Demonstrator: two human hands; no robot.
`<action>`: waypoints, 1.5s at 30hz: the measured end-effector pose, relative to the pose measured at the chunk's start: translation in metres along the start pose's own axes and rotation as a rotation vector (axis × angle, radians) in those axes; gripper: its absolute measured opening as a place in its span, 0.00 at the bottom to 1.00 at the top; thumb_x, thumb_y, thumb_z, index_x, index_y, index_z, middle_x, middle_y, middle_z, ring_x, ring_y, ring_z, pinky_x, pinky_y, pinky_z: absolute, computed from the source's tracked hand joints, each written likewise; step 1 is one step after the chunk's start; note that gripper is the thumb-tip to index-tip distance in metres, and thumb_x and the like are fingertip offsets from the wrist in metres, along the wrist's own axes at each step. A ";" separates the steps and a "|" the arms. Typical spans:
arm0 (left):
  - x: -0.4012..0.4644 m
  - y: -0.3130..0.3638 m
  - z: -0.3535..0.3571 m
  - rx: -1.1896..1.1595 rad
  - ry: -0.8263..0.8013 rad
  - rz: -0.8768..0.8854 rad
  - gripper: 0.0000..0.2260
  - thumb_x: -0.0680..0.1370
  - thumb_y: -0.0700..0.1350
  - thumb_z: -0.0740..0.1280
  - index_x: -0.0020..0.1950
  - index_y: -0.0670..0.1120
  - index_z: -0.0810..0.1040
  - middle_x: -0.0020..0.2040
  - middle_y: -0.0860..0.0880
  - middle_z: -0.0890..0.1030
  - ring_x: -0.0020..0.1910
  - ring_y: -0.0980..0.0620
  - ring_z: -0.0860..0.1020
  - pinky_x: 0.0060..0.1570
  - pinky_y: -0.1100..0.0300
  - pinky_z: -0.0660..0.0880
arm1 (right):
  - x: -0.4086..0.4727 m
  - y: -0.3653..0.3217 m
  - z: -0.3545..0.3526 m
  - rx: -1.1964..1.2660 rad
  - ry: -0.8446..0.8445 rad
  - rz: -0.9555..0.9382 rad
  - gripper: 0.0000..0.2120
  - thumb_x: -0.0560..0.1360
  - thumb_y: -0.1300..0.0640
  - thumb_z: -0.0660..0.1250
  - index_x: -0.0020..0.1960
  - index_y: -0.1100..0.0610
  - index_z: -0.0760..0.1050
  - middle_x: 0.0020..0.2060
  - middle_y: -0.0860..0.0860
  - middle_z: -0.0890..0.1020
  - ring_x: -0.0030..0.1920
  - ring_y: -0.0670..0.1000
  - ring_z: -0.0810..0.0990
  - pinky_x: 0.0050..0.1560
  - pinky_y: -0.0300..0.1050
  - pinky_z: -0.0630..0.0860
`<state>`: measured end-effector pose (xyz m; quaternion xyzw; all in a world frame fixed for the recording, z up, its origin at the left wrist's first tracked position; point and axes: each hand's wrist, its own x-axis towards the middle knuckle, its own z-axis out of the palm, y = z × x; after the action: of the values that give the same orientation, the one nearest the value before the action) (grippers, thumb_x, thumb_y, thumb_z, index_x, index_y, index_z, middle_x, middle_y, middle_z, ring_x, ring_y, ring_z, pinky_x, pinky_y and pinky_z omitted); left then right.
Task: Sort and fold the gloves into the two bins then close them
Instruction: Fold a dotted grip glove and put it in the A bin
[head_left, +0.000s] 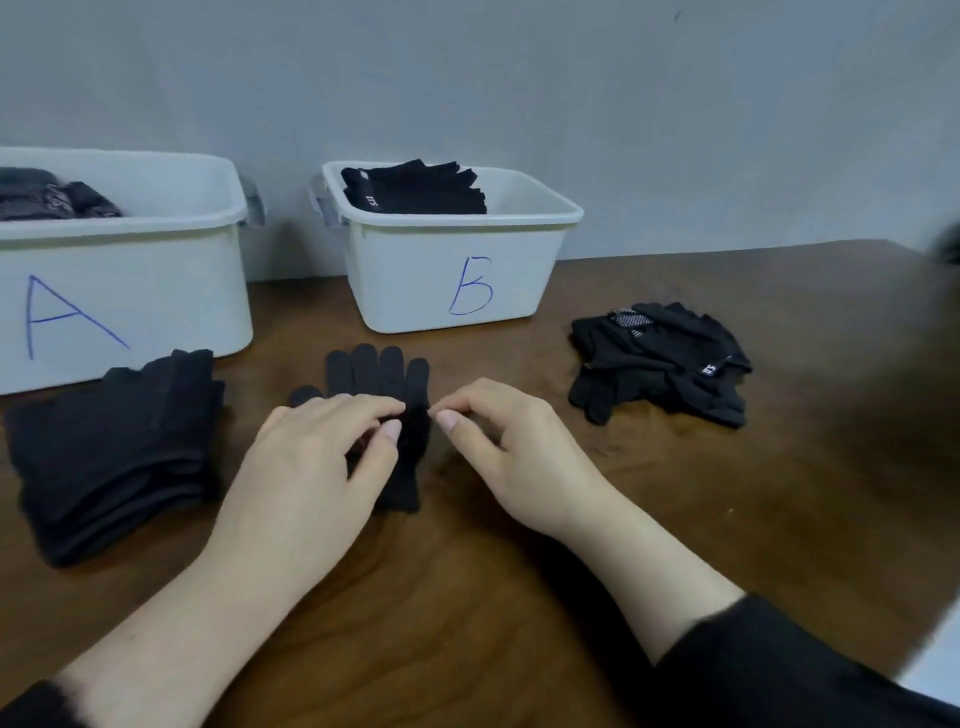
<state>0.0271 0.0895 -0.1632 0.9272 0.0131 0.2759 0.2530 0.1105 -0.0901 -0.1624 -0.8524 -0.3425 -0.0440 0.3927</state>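
Both my hands meet over a black knit glove lying flat on the brown wooden table, its fingers pointing away from me toward the bins. My left hand rests on the glove's palm area with fingers curled, thumb and fingertips pinching the fabric. My right hand sits just beside it, thumb and forefinger pinching the glove's right edge.

To the left of this glove lies a stack of folded black gloves, just in front of a white bin marked A in blue. That bin holds dark folded gloves at its left side. A second white bin marked B stands to the right of it, behind the glove I am holding, and contains black gloves with small white labels. Both bins are uncovered. To the right, well apart from my hands, lies a loose heap of black gloves, some with white printing.
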 end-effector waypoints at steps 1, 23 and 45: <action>0.002 0.005 0.004 -0.025 0.011 -0.004 0.10 0.81 0.49 0.64 0.59 0.52 0.82 0.51 0.57 0.82 0.48 0.64 0.68 0.53 0.59 0.68 | 0.000 0.002 -0.003 0.023 0.027 0.016 0.09 0.83 0.51 0.63 0.56 0.51 0.81 0.49 0.41 0.81 0.52 0.42 0.79 0.54 0.38 0.76; 0.055 0.072 0.104 -0.082 -0.366 0.005 0.17 0.82 0.57 0.58 0.70 0.57 0.71 0.64 0.59 0.74 0.63 0.55 0.72 0.63 0.54 0.72 | 0.014 0.146 -0.129 -0.379 0.402 0.659 0.16 0.79 0.47 0.69 0.64 0.50 0.80 0.64 0.48 0.79 0.64 0.55 0.77 0.68 0.58 0.71; 0.060 0.068 0.098 -0.620 -0.156 -0.131 0.22 0.81 0.55 0.64 0.74 0.55 0.69 0.71 0.60 0.71 0.70 0.64 0.67 0.72 0.59 0.64 | 0.019 0.073 -0.097 0.667 0.443 0.254 0.10 0.81 0.58 0.65 0.45 0.50 0.83 0.41 0.52 0.84 0.45 0.54 0.81 0.47 0.57 0.74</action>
<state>0.1214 -0.0053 -0.1711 0.8216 -0.0312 0.1782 0.5406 0.1892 -0.1812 -0.1361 -0.6840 -0.1375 -0.0643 0.7135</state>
